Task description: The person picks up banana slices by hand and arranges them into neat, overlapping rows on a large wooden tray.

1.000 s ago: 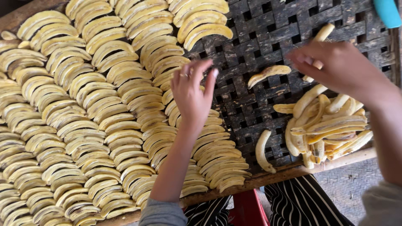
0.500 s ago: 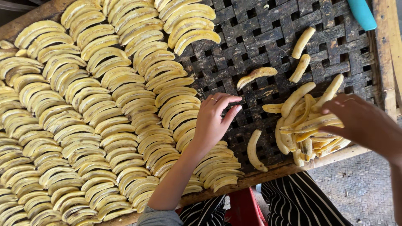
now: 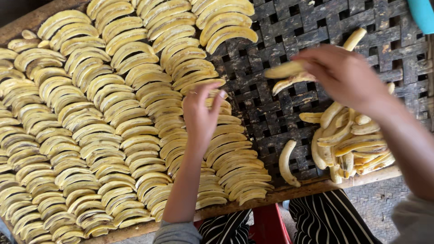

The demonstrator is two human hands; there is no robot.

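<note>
Banana rows: peeled yellow banana halves point(image 3: 90, 135) overlap in slanting rows across the left and middle of the woven rack point(image 3: 361, 18); far too many to count.
Left hand: one left hand point(image 3: 201, 115), fingers loosely spread and open, resting on the rightmost row, gripping nothing.
Single piece: one loose banana slice point(image 3: 287, 162) lies alone near the rack's front wooden edge.
Right hand: one right hand point(image 3: 346, 77), blurred, closed on two banana pieces point(image 3: 289, 74) above bare lattice.
Heap: one loose banana pile point(image 3: 350, 140), roughly fifteen pieces, below that hand.
Top right corner: one turquoise object point(image 3: 422, 13), partly cut off.
Below the rack: one red stool point(image 3: 266, 223) between striped trousers point(image 3: 330, 217).
</note>
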